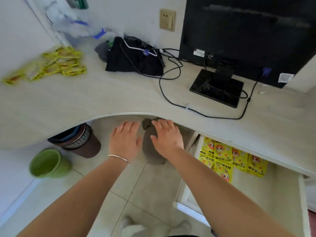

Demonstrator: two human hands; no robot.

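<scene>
Grey object (151, 155) on floor: upper part hidden by right hand (166, 137) and desk (85, 100) rim; identity unclear, contact with hand could not be told. Yellow packets (51, 65) at desk's left were motion-blurred, print unreadable. Drawer packets (229, 156): far row ran under desk. Brown bin (82, 142) was half covered by desk. Monitor (239, 31) was cut by top and right edges; sticker text too small.

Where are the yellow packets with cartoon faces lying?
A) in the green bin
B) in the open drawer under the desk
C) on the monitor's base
B: the yellow packets lie flat in the open drawer, to the right of the right hand, which is open and holds nothing.
</scene>
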